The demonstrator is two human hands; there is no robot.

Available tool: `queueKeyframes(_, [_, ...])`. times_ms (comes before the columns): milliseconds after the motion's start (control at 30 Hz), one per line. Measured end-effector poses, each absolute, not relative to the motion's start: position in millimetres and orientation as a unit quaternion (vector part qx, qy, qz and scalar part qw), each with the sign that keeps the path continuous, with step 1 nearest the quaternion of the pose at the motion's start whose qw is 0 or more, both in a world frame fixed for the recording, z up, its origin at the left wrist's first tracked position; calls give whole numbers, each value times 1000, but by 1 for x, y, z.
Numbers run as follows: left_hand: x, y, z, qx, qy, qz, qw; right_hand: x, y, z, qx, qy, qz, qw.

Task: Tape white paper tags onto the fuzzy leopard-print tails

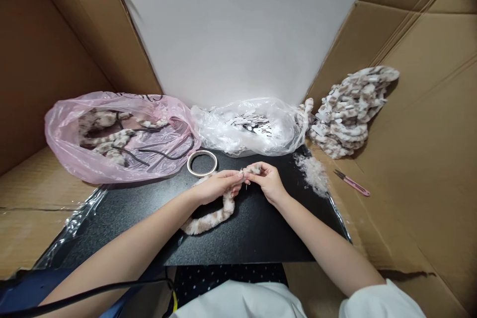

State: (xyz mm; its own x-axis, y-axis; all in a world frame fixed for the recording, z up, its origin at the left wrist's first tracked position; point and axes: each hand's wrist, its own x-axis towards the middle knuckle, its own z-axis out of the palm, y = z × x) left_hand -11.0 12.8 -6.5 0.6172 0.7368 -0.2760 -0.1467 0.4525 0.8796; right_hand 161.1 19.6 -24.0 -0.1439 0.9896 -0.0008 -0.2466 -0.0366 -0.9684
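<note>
Over the black table, my left hand (219, 185) and my right hand (271, 182) pinch a fluffy white-and-brown plush strip (208, 222) close together at its end. The rest of the strip loops down below my left hand and lies on the tabletop. A short tuft of it shows between the fingers of my right hand. Just behind my left hand lies a roll of tape (191, 164), flat on the table. Exactly what the fingertips press on is too small to tell.
A pink plastic bag (67, 159) with plush pieces and dark cords stands at left. Beside it, a clear bag (212, 129) holds flat white pieces. At right are a pile of plush strips (350, 109), loose fluff (313, 174) and pink thread snips (356, 186). Cardboard walls (421, 109) enclose the sides.
</note>
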Motion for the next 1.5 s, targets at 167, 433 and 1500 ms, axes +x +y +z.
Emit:
queueKeyframes(167, [-15, 14, -7, 429, 378, 238, 786, 170, 17, -22, -461, -630, 310, 542])
queueKeyframes(433, [-13, 11, -3, 387, 342, 216, 828, 164, 6, -16, -370, -873, -8, 316])
queueKeyframes(1500, [-23, 10, 180, 413, 232, 659, 584, 155, -10, 19, -278, -765, 465, 349])
